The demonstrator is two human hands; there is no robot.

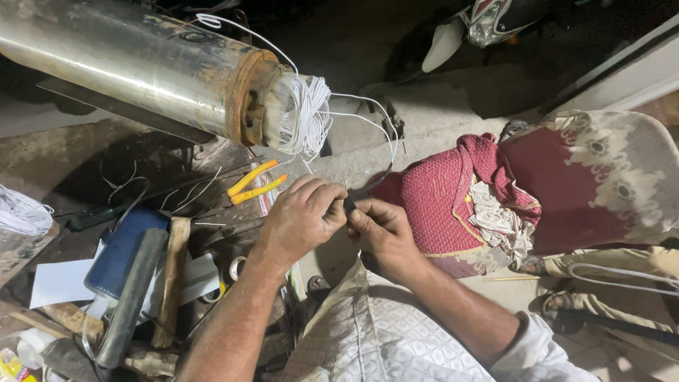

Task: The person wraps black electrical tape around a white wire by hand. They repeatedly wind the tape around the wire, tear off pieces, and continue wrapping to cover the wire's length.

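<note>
Far left: a loose coil of white wire (21,212) lies at the frame edge, and below it a white sheet of paper (60,281) rests on the cluttered bench (78,170). Upper left: a long steel cylinder (120,60) lies on its side, its rusted end ring (251,95) facing right; a thick bundle of white winding wires (300,117) sticks out of that end. Lower left: a blue box (124,247), a dark round bar (134,293) laid across it, and a wooden stick (172,279) beside the bar. Just right of these, a roll of tape (235,267) lies near the left forearm. Above it, a pair of pliers with yellow handles (256,182) rests on the bench, just beside the left hand.

Centre: the left hand (304,216) and the right hand (382,230) meet, fingertips touching. Both grips are pressed together on a small dark piece (349,205) pinched between them; what it is cannot be told. A thin white lead (385,127) loops from the winding bundle down towards the pinch point; whether it joins the dark piece cannot be told.

Right: a red quilted cloth (438,198) lies heaped just beside the right hand, with a maroon patterned cushion (594,177) beyond it. Far right, a white cable (622,276) curves across the floor (431,113).
</note>
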